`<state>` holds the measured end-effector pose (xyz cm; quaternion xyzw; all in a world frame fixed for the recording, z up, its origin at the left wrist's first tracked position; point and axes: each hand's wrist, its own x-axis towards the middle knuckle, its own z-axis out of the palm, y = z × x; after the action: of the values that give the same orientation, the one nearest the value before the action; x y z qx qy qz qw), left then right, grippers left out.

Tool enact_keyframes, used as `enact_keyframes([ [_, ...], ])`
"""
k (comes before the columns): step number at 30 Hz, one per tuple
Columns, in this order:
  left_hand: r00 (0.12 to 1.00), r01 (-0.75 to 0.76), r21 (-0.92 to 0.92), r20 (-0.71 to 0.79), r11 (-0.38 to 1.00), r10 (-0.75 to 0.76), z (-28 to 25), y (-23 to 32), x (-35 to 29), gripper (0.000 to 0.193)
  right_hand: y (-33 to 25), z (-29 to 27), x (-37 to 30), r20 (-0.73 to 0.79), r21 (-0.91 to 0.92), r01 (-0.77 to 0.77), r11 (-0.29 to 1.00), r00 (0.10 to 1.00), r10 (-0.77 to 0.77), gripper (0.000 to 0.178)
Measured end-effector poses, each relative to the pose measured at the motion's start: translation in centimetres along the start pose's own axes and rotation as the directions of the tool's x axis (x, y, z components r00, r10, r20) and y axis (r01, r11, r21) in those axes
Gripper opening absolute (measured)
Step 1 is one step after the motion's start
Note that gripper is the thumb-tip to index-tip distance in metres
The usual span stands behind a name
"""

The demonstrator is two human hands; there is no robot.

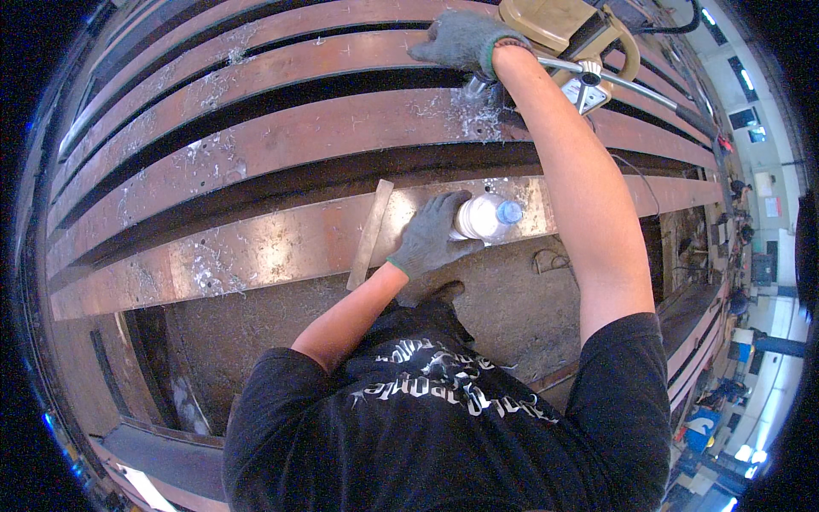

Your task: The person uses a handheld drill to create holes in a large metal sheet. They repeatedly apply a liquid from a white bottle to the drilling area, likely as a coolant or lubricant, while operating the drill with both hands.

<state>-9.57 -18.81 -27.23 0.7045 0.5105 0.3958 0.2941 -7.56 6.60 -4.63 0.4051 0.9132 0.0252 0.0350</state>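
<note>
My left hand (433, 235), in a grey work glove, is wrapped round a clear plastic bottle (483, 218) with a blue cap. The bottle is at the nearest rusty steel beam (256, 247), its cap toward the right. My right arm stretches far forward, and my gloved right hand (469, 43) is beside a tan drilling machine (546, 21). Its fingers look curled, but what they hold, if anything, is hidden. Below that hand, a shiny metal tool end (476, 87) meets a beam amid metal shavings (465, 115). A flat metal strip (372, 230) lies across the near beam, left of my left hand.
Several long steel beams (281, 132) run side by side with dark gaps between them, strewn with curled shavings. A silver handle bar (636, 85) juts right from the machine. A thin cable (641, 177) trails over the beams. Concrete floor (512, 299) lies below.
</note>
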Motion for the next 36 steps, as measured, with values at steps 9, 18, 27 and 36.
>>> enact_keyframes([
  [9,0.993,0.119,-0.311,0.037,0.943,-0.113,1.5,-0.9,1.7,0.083,-0.7,-0.5,-0.7,-0.016,-0.002,0.024,1.0,1.0,-0.024,0.06],
  [18,0.772,0.584,-0.752,0.397,0.307,-0.496,1.3,1.3,4.4,0.062,-0.6,-0.5,-0.9,0.015,0.003,0.002,1.0,1.0,-0.002,0.061],
  [27,0.754,0.613,-0.715,0.403,0.336,-0.518,0.7,1.5,4.7,0.054,-0.7,0.0,-0.6,-0.007,0.002,0.009,1.0,1.0,-0.009,0.061],
  [36,0.75,0.625,-0.702,0.42,0.34,-0.511,-0.5,2.4,4.9,0.049,-0.5,0.4,-0.4,-0.001,-0.008,0.002,1.0,1.0,-0.002,0.062],
])
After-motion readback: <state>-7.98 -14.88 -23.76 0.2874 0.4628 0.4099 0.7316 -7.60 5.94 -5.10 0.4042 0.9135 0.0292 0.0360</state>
